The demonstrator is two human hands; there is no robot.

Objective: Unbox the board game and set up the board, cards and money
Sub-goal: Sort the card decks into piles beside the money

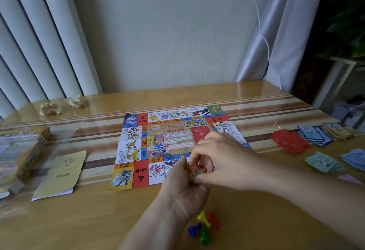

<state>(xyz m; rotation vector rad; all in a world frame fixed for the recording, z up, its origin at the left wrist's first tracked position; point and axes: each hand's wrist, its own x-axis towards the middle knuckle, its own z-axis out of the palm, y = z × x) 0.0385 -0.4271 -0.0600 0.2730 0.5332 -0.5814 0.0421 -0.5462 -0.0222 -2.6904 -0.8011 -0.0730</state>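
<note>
The paper game board (158, 145) lies flat on the wooden table. Over its near right corner my left hand (183, 190) cups a cluster of small coloured game pieces (196, 170). My right hand (223, 159) reaches in from the right and pinches at those pieces. Several plastic pawns (204, 227), blue, green, yellow and red, lie on the table just under my left forearm. At the right lie red cards (290, 143), blue-edged cards (314, 135), another card pile (337, 131) and stacks of paper money (324, 164).
The game box (19, 151) under clear plastic wrap stands at the left edge, with a yellow rules booklet (59, 176) beside it. Two crumpled paper balls (49, 108) lie at the back left. A wall and curtains close the far side.
</note>
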